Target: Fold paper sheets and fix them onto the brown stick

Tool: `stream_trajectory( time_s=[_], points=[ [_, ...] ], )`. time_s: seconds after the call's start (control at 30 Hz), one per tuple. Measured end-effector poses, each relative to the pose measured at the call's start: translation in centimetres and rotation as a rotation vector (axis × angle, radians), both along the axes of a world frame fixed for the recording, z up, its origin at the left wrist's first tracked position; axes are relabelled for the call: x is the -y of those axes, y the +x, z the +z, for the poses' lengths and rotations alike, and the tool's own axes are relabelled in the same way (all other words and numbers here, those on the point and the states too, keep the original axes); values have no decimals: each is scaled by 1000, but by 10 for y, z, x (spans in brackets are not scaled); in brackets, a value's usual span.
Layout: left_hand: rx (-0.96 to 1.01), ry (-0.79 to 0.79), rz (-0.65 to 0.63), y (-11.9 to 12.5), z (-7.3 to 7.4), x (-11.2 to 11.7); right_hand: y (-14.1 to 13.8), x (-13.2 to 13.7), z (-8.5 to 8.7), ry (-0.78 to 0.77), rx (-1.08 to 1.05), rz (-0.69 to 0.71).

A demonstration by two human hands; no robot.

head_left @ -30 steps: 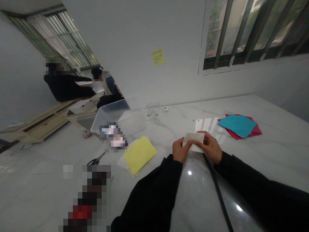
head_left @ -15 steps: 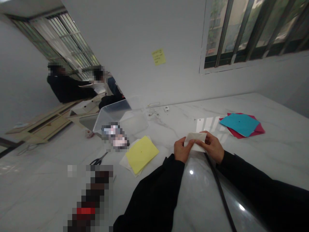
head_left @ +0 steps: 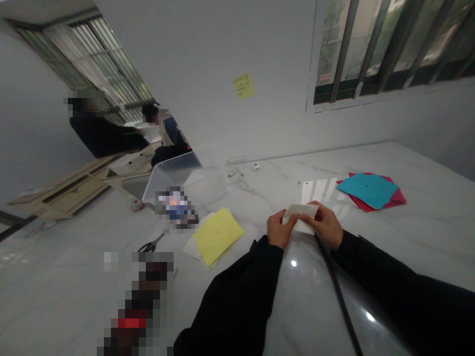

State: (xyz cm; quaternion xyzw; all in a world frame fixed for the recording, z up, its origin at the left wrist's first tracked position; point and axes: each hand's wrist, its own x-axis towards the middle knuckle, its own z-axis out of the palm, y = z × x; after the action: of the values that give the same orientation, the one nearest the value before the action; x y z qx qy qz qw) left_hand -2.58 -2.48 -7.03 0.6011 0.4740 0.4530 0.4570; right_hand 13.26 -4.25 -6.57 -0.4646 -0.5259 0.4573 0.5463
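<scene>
Both hands grip one piece of folded white paper above the marble-patterned table. My left hand is closed on its left side, thumb pressed on the near face. From the right, my right hand pinches the same paper, its thumb close to the other one. Most fingertips are hidden behind the paper. Left of my hands lies a yellow sheet on top of pale sheets. Farther right, a blue sheet rests on red paper.
Scissors lie left of the yellow sheet. A clear plastic bin stands at the back left, near a phone-like blurred item. A thin dark strip runs from below my hands. Two people sit beyond the table.
My hands stay in nearly the same place, still holding the white paper. In the background, the seated person at far left has shifted slightly leftward.
</scene>
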Motion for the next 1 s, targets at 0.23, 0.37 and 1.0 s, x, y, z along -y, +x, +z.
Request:
stream_trajectory(
  time_s=[0.23, 0.37, 1.0],
  points=[
    [12, 12, 19, 1, 4, 0, 0, 0, 1, -40, 0, 5],
    [39, 22, 22, 2, 8, 1, 2, -1, 1, -142, -51, 60],
    [268, -47, 22, -2, 7, -10, 62, -24, 0, -240, -331, -61]
  ],
)
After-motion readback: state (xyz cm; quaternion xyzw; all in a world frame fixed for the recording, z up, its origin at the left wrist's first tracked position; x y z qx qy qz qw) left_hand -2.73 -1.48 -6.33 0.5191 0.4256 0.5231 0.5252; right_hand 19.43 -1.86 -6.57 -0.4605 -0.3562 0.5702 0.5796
